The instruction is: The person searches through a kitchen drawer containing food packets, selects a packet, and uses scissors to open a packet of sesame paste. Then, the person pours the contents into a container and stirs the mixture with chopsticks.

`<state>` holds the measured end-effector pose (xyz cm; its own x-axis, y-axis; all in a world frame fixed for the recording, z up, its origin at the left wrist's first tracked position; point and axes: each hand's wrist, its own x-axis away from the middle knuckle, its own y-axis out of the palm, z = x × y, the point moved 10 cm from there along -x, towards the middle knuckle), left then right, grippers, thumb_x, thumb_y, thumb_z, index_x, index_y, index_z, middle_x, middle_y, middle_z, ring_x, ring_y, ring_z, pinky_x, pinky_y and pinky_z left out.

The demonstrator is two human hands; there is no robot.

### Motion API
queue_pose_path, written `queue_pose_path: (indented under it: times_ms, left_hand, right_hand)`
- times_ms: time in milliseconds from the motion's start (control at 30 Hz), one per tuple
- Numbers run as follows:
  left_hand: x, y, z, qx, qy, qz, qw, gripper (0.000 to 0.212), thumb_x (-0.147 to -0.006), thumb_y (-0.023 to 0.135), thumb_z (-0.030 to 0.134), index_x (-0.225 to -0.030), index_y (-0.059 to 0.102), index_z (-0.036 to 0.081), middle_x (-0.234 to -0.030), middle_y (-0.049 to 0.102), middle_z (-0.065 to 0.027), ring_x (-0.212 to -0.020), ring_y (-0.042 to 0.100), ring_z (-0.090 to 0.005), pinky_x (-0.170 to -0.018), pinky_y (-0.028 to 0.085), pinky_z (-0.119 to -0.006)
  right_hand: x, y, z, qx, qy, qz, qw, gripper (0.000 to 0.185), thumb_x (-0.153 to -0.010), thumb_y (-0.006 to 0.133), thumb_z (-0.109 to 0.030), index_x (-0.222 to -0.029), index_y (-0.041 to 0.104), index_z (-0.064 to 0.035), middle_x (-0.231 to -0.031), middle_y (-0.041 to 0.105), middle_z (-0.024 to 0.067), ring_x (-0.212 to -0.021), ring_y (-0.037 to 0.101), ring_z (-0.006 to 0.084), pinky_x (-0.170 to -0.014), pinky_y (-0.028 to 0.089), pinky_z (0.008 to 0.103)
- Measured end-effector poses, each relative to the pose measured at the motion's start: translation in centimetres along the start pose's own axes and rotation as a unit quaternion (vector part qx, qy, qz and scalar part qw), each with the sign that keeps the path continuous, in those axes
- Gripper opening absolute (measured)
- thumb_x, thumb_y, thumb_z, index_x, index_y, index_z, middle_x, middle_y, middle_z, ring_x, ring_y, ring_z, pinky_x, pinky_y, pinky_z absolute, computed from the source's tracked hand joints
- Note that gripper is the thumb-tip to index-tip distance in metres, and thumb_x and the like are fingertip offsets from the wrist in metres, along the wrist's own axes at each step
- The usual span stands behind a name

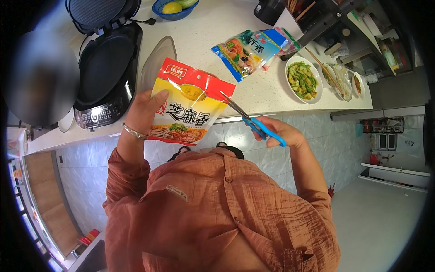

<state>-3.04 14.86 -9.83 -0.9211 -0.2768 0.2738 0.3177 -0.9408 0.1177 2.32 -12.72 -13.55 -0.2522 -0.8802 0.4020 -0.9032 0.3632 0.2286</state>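
My left hand (144, 108) grips the left edge of a red and yellow seasoning packet (190, 102), held up in front of the counter's edge. The packet bears printed writing and a picture of food. In my right hand (280, 131) is a pair of scissors (258, 126) with blue handles. Their blades point up and left, with the tips at the packet's upper right side; whether they touch it I cannot tell. Behind the packet a translucent grey lid or tray (166, 47) lies on the counter. A blue packet (249, 51) lies further back to the right.
An open black electric griddle (105, 68) stands at the left. A blue basket (180, 13) holds a yellow fruit. To the right are a white bowl of cooked green vegetables (303, 80), smaller dishes, and chopsticks (323, 66). A blurred round object (40, 78) covers the far left.
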Motion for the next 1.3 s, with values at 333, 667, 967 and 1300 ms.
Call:
queue_pose_path:
  times_ms: [333,667,967,1300]
  left_hand:
    - [-0.2,-0.4,-0.3,0.002,-0.012,0.002,1.000,0.027,-0.083,0.057,0.020,-0.096,0.058,-0.003,-0.082,0.064,-0.0078,-0.067,0.061,-0.0118,-0.060,0.047,-0.021]
    - [-0.3,-0.5,-0.4,-0.007,-0.005,-0.006,1.000,0.029,-0.083,0.057,0.021,-0.096,0.058,-0.005,-0.083,0.064,-0.0092,-0.067,0.061,-0.0124,-0.061,0.047,-0.021]
    - [-0.3,-0.2,-0.3,-0.011,-0.008,-0.017,1.000,0.029,-0.083,0.057,0.022,-0.096,0.058,-0.005,-0.082,0.064,-0.0090,-0.067,0.061,-0.0127,-0.061,0.047,-0.022]
    - [-0.4,-0.1,-0.5,-0.009,-0.002,-0.021,1.000,0.029,-0.083,0.057,0.020,-0.099,0.057,-0.004,-0.084,0.064,-0.0089,-0.069,0.061,-0.0122,-0.063,0.047,-0.021]
  right_hand:
    - [-0.6,-0.3,-0.9,0.002,-0.024,-0.011,1.000,0.072,-0.060,0.078,-0.022,-0.120,0.043,-0.0046,-0.085,0.049,0.0009,-0.079,0.047,0.0101,-0.070,0.041,0.0227]
    - [-0.7,0.0,-1.1,0.034,-0.021,-0.027,0.999,0.069,-0.063,0.076,-0.016,-0.122,0.041,-0.0062,-0.088,0.049,0.0017,-0.082,0.048,0.0122,-0.074,0.042,0.0254]
    - [-0.5,0.5,-1.0,0.051,0.018,-0.033,0.998,0.064,-0.064,0.075,-0.019,-0.119,0.044,-0.0058,-0.084,0.048,0.0005,-0.077,0.046,0.0107,-0.071,0.041,0.0241]
    - [-0.1,0.5,-1.2,0.021,0.017,-0.018,0.999,0.061,-0.064,0.076,-0.020,-0.115,0.047,-0.0049,-0.081,0.047,-0.0009,-0.073,0.044,0.0093,-0.067,0.040,0.0231]
